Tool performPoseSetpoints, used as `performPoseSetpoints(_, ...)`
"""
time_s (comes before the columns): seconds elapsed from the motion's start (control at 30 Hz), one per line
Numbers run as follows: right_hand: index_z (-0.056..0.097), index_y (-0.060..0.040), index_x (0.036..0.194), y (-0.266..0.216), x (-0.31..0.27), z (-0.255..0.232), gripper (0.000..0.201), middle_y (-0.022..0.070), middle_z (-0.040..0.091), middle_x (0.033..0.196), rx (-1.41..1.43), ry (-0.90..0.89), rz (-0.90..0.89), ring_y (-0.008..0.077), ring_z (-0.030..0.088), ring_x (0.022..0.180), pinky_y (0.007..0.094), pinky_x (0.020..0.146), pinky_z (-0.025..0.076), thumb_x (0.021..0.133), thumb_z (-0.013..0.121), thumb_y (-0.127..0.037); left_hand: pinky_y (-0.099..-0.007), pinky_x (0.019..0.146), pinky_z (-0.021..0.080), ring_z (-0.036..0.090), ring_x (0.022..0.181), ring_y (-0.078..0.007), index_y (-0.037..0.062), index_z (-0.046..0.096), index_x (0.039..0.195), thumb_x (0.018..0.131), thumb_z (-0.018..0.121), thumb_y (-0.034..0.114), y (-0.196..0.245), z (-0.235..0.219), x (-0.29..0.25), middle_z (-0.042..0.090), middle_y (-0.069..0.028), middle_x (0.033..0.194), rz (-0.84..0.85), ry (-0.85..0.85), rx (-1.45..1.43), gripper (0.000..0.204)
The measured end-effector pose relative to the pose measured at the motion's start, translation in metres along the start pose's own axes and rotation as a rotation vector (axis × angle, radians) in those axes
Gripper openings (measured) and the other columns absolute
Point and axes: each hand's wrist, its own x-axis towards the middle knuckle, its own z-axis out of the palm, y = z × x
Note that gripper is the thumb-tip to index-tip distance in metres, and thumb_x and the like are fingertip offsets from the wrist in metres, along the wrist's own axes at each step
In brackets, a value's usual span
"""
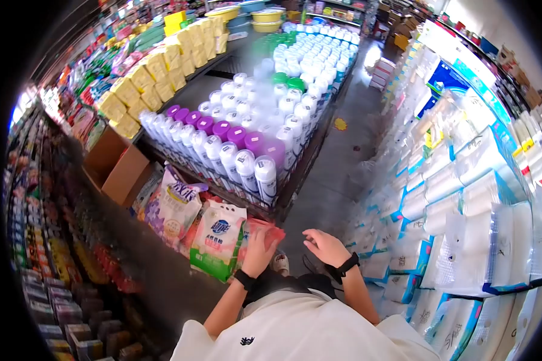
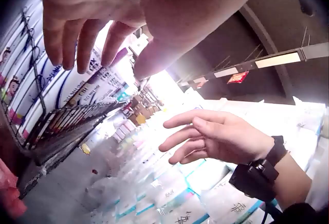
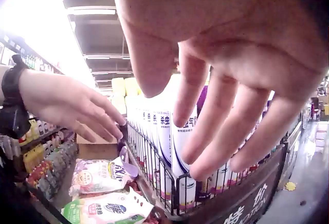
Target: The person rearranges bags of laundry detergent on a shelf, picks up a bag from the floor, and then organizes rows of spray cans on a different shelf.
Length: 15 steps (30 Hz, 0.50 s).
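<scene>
So the big wire-sided rack (image 3: pixel 239 203) is packed with white insecticide spray cans (image 1: pixel 229 159), with plastic-wrapped paper packs (image 1: pixel 464 246) piled on the right. An open cardboard box (image 1: pixel 126 174) sits beside the rack, near the purple-and-white detergent bag (image 1: pixel 174 207) and the green-and-white detergent bag (image 1: pixel 218 234). Left hand (image 1: pixel 259 253) hovers over the bags' end, fingers loosely extended, empty. Right hand (image 1: pixel 328 248): fingers apart, slightly bent, also empty, near the rack corner.
</scene>
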Motion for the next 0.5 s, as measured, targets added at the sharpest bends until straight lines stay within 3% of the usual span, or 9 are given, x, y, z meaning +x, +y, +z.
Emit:
performPoseSetpoints(0.17, 0.055, -0.0055, 0.115, -0.010, -0.008, -0.010, 0.028, 0.0154, 0.064, 0.103, 0.043, -0.060, -0.013, 0.0312, 0.064, 0.091, 0.0385, 0.077, 0.051, 0.092, 0.058, -0.021, -0.0439, 0.096, 0.040, 0.049, 0.111, -0.0404, -0.0015, 0.049, 0.123, 0.083, 0.066, 0.012, 0.010, 0.008, -0.060, 0.052, -0.0226, 0.118, -0.153, 0.105, 0.004, 0.046)
performPoseSetpoints(0.27, 0.056, -0.0052, 0.114, -0.008, -0.012, -0.008, 0.027, 0.0158, 0.064, 0.102, 0.108, -0.072, -0.020, 0.0320, 0.063, 0.090, 0.0389, 0.077, 0.051, 0.091, 0.058, -0.021, -0.0435, 0.097, 0.040, 0.048, 0.111, -0.0406, -0.0020, 0.050, 0.122, 0.083, 0.066, 0.012, 0.024, 0.011, -0.088, 0.052, -0.0224, 0.118, -0.146, 0.148, 0.080, 0.045)
performPoseSetpoints(0.5, 0.056, -0.0026, 0.114, -0.011, -0.007, 0.001, 0.028, 0.0166, 0.062, 0.102, 0.084, 0.024, -0.136, 0.0319, 0.061, 0.091, 0.0395, 0.079, 0.049, 0.090, 0.060, -0.017, -0.0424, 0.098, 0.039, 0.048, 0.113, -0.0389, -0.0001, 0.051, 0.123, 0.082, 0.066, 0.010, 0.041, 0.002, -0.135, 0.053, -0.0212, 0.119, -0.273, 0.202, 0.004, 0.044)
